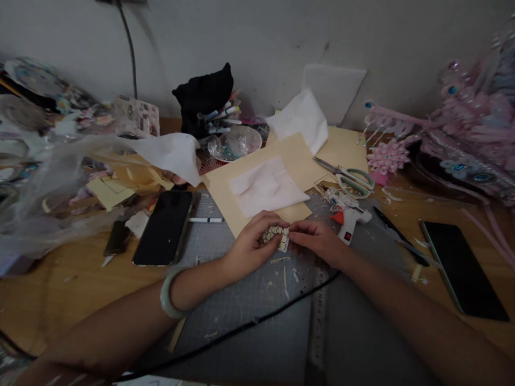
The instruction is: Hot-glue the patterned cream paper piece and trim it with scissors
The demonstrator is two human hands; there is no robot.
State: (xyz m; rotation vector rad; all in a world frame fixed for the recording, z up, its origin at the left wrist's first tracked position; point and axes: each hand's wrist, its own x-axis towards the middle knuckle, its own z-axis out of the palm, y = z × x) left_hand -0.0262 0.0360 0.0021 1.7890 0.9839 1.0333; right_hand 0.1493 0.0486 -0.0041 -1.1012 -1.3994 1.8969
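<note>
A small paper cut-out sits just below the centre of the frame. It is pale, cream to white, with dark outlines drawing a cluster of rounded shapes; its right edge looks plain white. The detail is too small to read further.

Both hands pinch it from opposite sides. The left hand holds its left part, fingers curled over the top edge and thumb beneath, so the grip is clamped on the paper. The right hand meets it at the right edge, fingertips drawn together on that edge, also closed on it. The cut-out lies between the two grips, held just above the grey cutting mat, and whether it touches the mat cannot be told.

Both forearms come in from the lower corners of the frame and converge toward the centre, wrists low over the mat. A pale green bangle rings the left wrist.

Directly above the hands lies a tan sheet of card with a white tissue on it. To the right of the hands is a white glue gun, and above it a pair of scissors. A dark phone lies left of centre on the table, another phone at the right. A black cord crosses the mat at the bottom.
</note>
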